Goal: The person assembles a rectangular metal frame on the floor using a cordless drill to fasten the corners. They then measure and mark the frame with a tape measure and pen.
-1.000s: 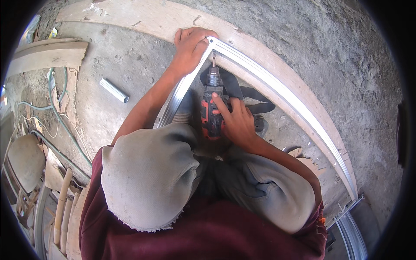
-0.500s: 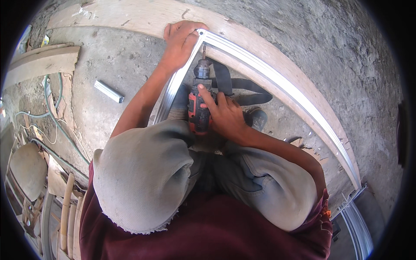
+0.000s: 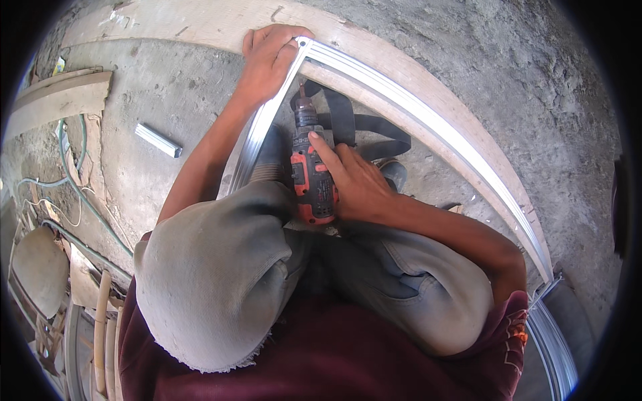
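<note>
My left hand (image 3: 267, 65) grips the far corner of a silvery aluminium frame (image 3: 455, 142), its fingers closed over the edge where two grooved rails meet. A small screw or hole (image 3: 303, 44) shows dark at that corner. Between my knees, my right hand (image 3: 361, 182) is wrapped around a red and black cordless drill (image 3: 314, 190), index finger lying along its body. The drill's bit (image 3: 302, 89) points away from me and stays short of the corner, inside the angle of the rails. The drill's handle is hidden beneath it.
A long pale wooden board (image 3: 200, 27) lies under the frame's far side. Black straps (image 3: 374, 127) rest on the concrete inside the angle. To the left are a short metal offcut (image 3: 158, 140), a green hose (image 3: 70, 174) and wood scraps. More metal profiles (image 3: 552, 354) lie at lower right.
The drill and my right hand have drawn back toward me, so its bit sits farther from the corner. My left hand keeps its hold, and the whole view has shifted slightly.
</note>
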Tool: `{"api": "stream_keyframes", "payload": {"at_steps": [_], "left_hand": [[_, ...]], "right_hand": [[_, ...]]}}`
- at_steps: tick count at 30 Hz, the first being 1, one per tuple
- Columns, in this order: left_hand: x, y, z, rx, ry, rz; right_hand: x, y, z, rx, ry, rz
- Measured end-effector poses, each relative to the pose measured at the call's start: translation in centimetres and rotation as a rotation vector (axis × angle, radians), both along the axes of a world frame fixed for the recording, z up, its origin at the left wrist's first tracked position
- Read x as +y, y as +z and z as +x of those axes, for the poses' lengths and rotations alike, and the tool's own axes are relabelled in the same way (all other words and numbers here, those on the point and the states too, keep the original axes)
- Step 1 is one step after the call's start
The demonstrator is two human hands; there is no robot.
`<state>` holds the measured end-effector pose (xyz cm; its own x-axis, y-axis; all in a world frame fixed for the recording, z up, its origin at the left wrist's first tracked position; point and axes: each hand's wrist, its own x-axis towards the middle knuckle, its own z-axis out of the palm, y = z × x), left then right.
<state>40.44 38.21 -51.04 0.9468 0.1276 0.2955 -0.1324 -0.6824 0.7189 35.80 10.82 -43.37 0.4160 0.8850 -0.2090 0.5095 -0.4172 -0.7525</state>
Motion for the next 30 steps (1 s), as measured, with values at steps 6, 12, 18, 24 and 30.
{"api": "stream_keyframes", "payload": {"at_steps": [6,12,18,24,30], "left_hand": [[0.2,-0.3,-0.3,-0.033,0.010,0.003],[0.2,-0.4,-0.1,-0.043,0.006,-0.009],[0.2,-0.4,-0.3,-0.020,0.014,0.017],[0.1,-0.1,-0.3,-0.006,0.020,0.007],[0.1,-0.3,-0.3,-0.009,0.026,0.028]], "right_hand": [[0.1,1.3,0.4,-0.039,0.097,-0.120],[1.7,1.9,-0.2,-0.133,0.112,-0.151],[2.9,1.3,-1.5,-0.111,0.040,-0.141],[3.7,1.3,-1.7,-0.070,-0.005,-0.160],[3.8,1.1,-2.0,-0.036,-0.066,-0.133]]}}
